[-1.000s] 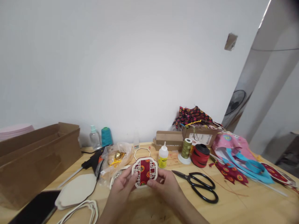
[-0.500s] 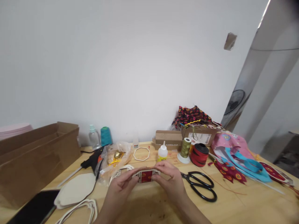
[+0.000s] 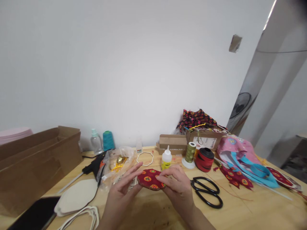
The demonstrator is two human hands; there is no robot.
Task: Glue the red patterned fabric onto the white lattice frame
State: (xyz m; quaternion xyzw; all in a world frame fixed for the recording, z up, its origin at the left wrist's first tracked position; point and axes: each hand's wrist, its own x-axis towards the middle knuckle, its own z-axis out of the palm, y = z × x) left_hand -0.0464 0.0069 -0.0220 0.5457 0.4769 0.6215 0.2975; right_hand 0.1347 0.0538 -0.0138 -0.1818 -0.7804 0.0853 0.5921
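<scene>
A dark red fabric-covered panel (image 3: 149,179) with a wavy edge and orange-green motifs is held between my two hands, above the wooden table (image 3: 153,214). My left hand (image 3: 122,191) holds its left edge, the thumb low and the fingers somewhat raised. On the right edge, my right hand (image 3: 177,185) pinches the panel, with fingertips lying on the patterned face. A white lattice frame (image 3: 132,184) lies partly hidden behind my left hand. Just beyond my right hand stands a glue bottle (image 3: 166,159) with a yellow label. Black-handled scissors (image 3: 207,191) lie to its right.
At left are a long cardboard box (image 3: 38,163), a black phone (image 3: 35,212), stacked cream panels (image 3: 75,196) and a glue gun (image 3: 94,166). Thread spools (image 3: 204,159), a small box (image 3: 172,143) and red fabric scraps (image 3: 236,175) sit toward the right. A thin frame (image 3: 145,158) lies centre back.
The panel has turned over: its white lattice side faced me before, and now its red patterned fabric does. My left fingers have lifted, and my right fingers have moved onto the fabric.
</scene>
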